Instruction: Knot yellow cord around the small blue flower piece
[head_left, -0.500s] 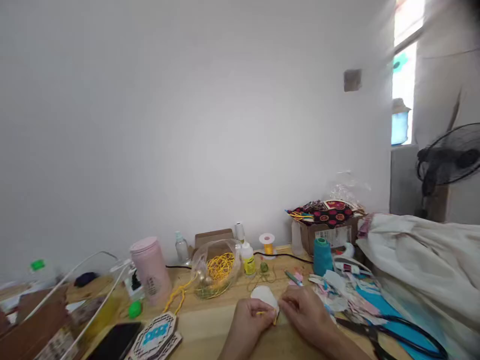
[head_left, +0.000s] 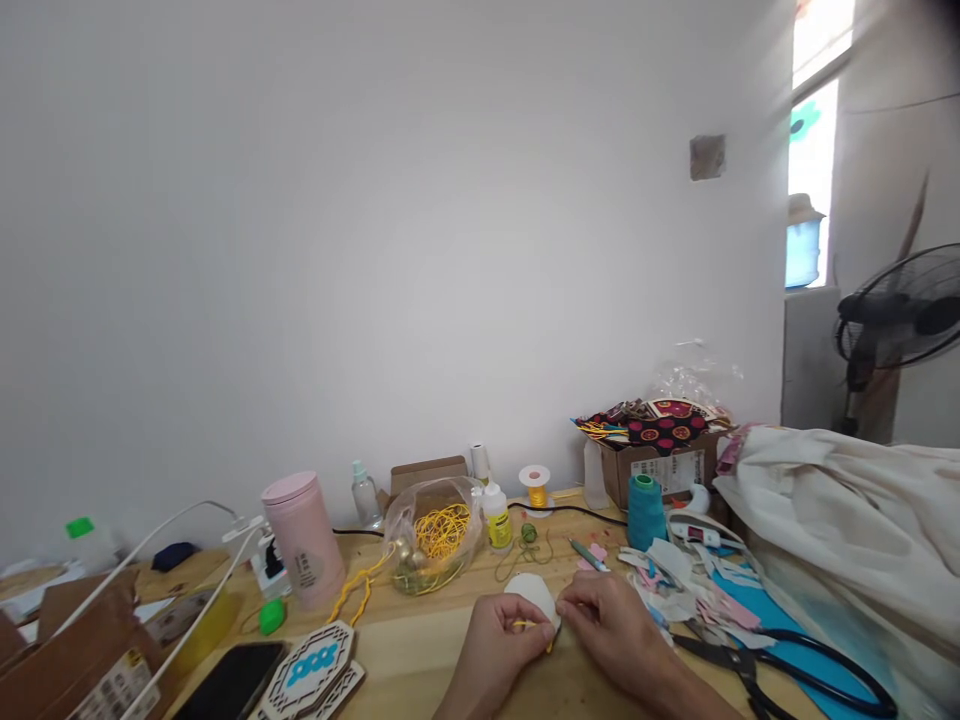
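My left hand [head_left: 504,642] is closed in a pinch on a thin yellow cord [head_left: 523,624], whose end pokes out below the fingertips. Just beyond the fingers lies a white many-sided piece [head_left: 531,592], partly covered by this hand. From the other side, my right hand [head_left: 613,628] comes up to the piece's right edge, thumb and forefinger pressed together. What sits between those fingertips is too small to make out. A narrow dark strip shows along the edge of the piece between the two hands.
Black-handled scissors [head_left: 742,660] lie right of my right hand, beside fabric scraps [head_left: 690,590] and a teal thread cone [head_left: 646,512]. Behind stand a glue bottle [head_left: 496,517] and a bag of yellow cord [head_left: 442,530]. Patterned octagonal pieces [head_left: 311,668] and a phone [head_left: 232,682] lie left.
Both hands stay in nearly the same place, with only slight finger movement. The view has shifted a little and is sharper now.
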